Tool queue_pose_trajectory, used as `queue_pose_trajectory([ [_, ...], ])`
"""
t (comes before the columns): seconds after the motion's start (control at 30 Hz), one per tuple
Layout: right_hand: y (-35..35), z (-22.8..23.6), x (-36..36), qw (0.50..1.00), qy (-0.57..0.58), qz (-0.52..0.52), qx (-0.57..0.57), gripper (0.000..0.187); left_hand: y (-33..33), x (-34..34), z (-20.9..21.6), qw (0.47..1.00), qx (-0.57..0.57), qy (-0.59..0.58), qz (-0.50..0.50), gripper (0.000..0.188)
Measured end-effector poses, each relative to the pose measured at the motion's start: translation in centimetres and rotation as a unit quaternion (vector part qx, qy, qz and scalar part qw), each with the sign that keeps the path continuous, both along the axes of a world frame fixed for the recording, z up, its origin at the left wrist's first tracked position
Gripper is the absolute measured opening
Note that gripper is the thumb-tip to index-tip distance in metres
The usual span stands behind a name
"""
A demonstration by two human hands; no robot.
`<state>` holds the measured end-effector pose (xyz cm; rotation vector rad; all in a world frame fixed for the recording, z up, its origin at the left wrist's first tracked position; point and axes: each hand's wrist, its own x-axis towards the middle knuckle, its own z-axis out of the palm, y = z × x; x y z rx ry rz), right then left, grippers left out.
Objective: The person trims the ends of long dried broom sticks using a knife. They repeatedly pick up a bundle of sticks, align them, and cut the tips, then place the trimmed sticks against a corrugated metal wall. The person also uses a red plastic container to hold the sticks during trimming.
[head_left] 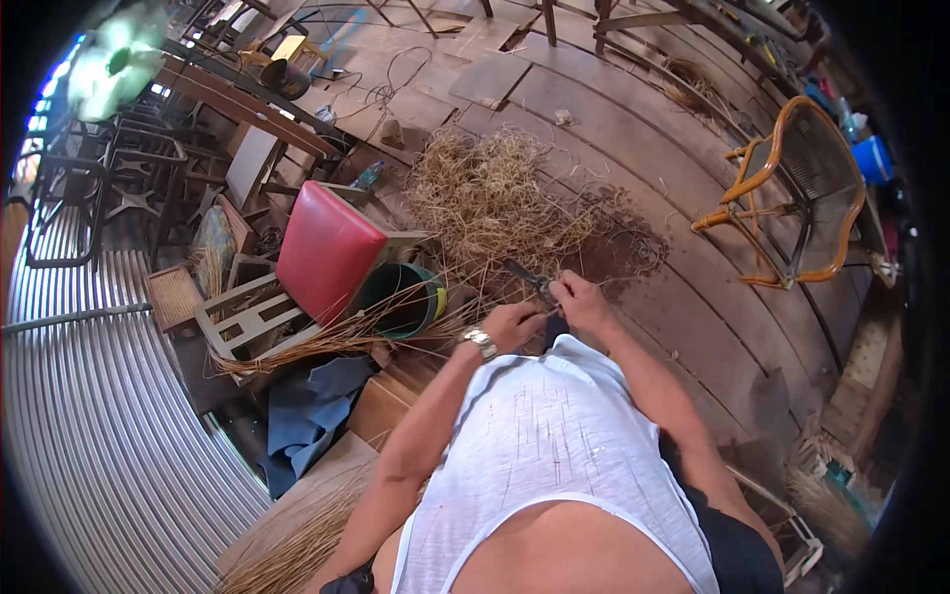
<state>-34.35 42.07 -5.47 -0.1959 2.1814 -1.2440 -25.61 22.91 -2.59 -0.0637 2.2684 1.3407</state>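
My right hand [584,305] is closed around a dark knife [529,277], its blade pointing away and to the left. Close beside it, my left hand [513,325], with a metal watch [481,343] on the wrist, has its fingers pinched together; what sits between them is too small to make out. Long thin cane strands [327,340] stretch leftward from near that hand, across a dark green bucket [404,301]. On the floor beyond both hands lies a large heap of tangled cane shavings [485,193].
A red padded chair [332,247] stands left of the bucket. At the right is a cane armchair [792,198]. Dark chair frames [119,188] stack at far left by a corrugated metal sheet [109,416]. More cane strands [297,525] lie near my left elbow.
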Motion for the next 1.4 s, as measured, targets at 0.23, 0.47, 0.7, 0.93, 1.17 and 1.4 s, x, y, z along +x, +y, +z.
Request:
queue_pose_trajectory([
  [0.23,27.2,-8.8,-6.1,0.962,0.173,-0.041,0.207,0.025,-18.2,11.6,0.1,0.982,-0.135,-0.106,-0.079,0.028],
  [0.47,54.9,-5.1,-6.4,0.819,0.169,-0.219,0.503,0.027,-27.7,19.5,6.5,0.918,-0.294,-0.253,0.078,0.023],
  [0.7,33.0,-4.8,-6.8,0.918,0.214,-0.034,0.333,0.027,-19.7,7.9,0.4,0.972,-0.21,-0.105,-0.029,0.023],
  [0.93,7.1,4.7,-5.6,0.991,0.084,0.108,0.012,0.016,-7.9,-5.6,5.3,0.977,-0.067,0.049,-0.198,0.028],
  [1.17,0.7,9.7,-3.8,0.957,-0.023,0.272,-0.093,0.009,-6.5,-11.1,8.7,0.958,-0.133,0.051,-0.251,0.03],
  [1.4,-0.4,8.0,-0.3,0.947,0.052,0.298,-0.11,0.016,-7.2,-14.3,9.1,0.915,-0.25,0.12,-0.293,0.024],
])
